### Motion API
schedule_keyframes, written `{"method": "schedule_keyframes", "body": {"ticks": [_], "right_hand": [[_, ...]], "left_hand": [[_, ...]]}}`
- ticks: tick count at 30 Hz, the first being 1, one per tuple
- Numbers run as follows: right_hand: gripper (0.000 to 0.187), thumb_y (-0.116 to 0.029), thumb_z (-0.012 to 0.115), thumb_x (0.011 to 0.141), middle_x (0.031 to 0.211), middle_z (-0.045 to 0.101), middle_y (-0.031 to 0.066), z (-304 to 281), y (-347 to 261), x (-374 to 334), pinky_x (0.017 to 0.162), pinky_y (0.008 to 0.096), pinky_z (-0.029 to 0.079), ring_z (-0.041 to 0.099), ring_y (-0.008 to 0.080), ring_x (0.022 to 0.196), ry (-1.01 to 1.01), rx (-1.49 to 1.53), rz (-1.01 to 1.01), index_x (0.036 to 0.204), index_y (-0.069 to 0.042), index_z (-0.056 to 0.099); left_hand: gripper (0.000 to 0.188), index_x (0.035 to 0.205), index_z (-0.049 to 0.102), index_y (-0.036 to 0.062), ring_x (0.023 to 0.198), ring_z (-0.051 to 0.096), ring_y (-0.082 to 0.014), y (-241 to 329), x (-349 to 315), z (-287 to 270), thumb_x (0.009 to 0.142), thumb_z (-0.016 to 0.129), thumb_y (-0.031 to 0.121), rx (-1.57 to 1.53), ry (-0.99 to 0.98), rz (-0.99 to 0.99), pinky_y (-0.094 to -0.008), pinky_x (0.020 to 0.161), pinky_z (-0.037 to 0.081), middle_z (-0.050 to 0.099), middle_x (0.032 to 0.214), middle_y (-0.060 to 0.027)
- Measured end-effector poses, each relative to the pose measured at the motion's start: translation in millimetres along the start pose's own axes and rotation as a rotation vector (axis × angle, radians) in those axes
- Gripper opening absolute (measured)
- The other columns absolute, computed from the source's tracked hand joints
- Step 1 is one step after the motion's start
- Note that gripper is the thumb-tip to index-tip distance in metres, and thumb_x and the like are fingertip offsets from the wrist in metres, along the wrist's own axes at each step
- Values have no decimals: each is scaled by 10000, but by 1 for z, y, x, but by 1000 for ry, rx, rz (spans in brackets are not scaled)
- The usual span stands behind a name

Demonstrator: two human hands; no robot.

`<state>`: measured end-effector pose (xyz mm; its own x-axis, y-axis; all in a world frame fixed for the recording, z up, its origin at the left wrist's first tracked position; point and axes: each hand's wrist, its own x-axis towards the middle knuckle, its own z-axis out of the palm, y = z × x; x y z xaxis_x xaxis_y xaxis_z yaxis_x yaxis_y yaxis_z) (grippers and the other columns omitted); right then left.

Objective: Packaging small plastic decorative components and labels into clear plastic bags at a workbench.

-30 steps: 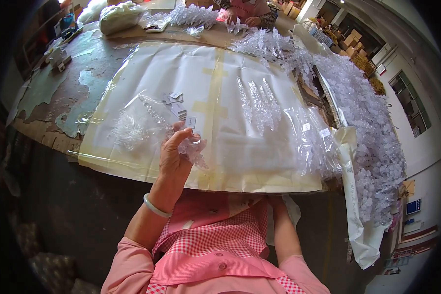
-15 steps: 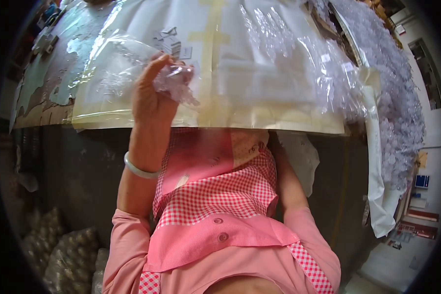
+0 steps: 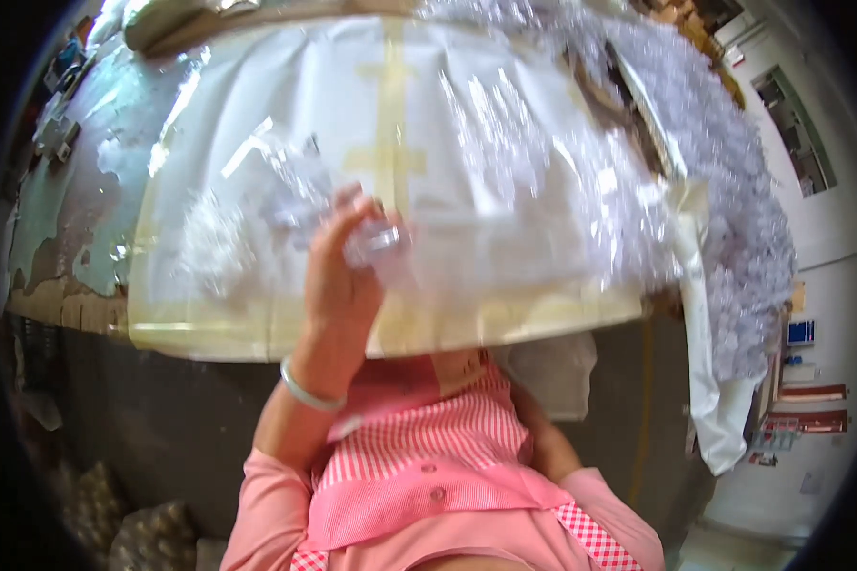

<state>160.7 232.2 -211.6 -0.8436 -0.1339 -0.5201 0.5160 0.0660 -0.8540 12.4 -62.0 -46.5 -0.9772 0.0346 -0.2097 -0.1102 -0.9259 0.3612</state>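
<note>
My left hand (image 3: 343, 281), with a pale bangle (image 3: 307, 388) on its wrist, is raised over the white sheet covering the table. Its fingers are closed around a clear, shiny plastic piece (image 3: 379, 243); motion blur hides its exact kind. Just left of the fingers is a crinkled transparent film (image 3: 290, 181), and beyond the wrist lies a small heap of clear plastic bits (image 3: 214, 243). My right forearm (image 3: 552, 447) passes down beside the pink checked apron (image 3: 428, 433). The hand at its end is hidden below the table edge.
Long clear packets (image 3: 505, 143) lie on the white sheet (image 3: 248, 314), with a bigger pile (image 3: 628, 209) to their right. A large mass of clear pieces (image 3: 743, 228) fills the far right side. Filled sacks (image 3: 152, 538) stand on the floor at lower left.
The view has shifted, so the table edge sits lower. My left hand is lower and farther right in the picture, still gripping the clear piece. Small white cards seen beyond it no longer show clearly.
</note>
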Motion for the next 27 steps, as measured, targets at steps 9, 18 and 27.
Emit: {"method": "schedule_keyframes", "body": {"ticks": [9, 18, 27], "right_hand": [[437, -366, 523, 955, 1291, 592, 162, 30, -34, 114, 989, 374, 447, 588, 239, 1137, -329, -737, 1, 1315, -124, 573], [276, -216, 527, 954, 1053, 703, 84, -50, -29, -14, 881, 364, 525, 659, 248, 947, -731, -1490, 237, 1131, -95, 700], [131, -42, 725, 799, 823, 632, 75, 32, -259, -22, 636, 257, 448, 573, 143, 715, -9, -459, -779, 918, 4, 695]], "left_hand": [[303, 1151, 511, 94, 808, 578, -229, 38, 5, 3, 876, 632, 61, -39, 136, 74, -426, 824, 485, 565, 837, -62], [198, 1036, 556, 80, 857, 607, -234, 42, 35, 8, 868, 660, 71, -138, 162, 73, -437, 886, 505, 594, 840, -62], [217, 1047, 546, 97, 931, 637, -256, -3, 38, 17, 879, 675, 146, -147, 106, -52, -417, 829, 521, 609, 903, -52]]}}
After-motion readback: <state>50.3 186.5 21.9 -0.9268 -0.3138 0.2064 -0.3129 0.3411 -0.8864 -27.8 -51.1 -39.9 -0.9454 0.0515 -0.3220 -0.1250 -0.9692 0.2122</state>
